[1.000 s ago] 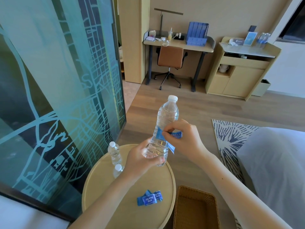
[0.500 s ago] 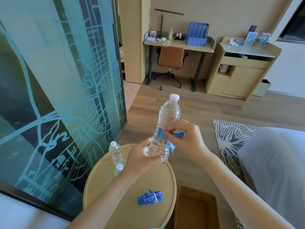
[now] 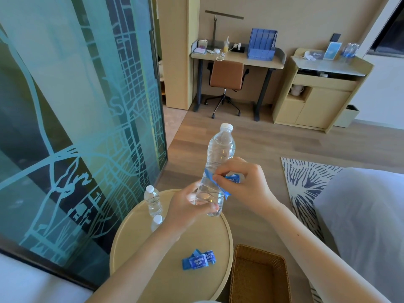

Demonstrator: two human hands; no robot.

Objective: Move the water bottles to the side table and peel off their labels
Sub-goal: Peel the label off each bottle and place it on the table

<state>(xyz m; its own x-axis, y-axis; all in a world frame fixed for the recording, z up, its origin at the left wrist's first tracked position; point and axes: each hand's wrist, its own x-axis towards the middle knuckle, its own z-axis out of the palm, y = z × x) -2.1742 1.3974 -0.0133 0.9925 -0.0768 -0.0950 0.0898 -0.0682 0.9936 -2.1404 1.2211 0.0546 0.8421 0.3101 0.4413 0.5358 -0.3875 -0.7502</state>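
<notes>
At frame centre, the left hand (image 3: 188,208) grips a water bottle (image 3: 215,171) while the right hand (image 3: 242,182) pinches its half-peeled blue label (image 3: 215,184); pulling it free likely comes next.

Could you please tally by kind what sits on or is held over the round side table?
Clear plastic water bottles with white caps: 3
Partly peeled blue label: 1
Heap of peeled blue labels: 1
Total: 5
</notes>
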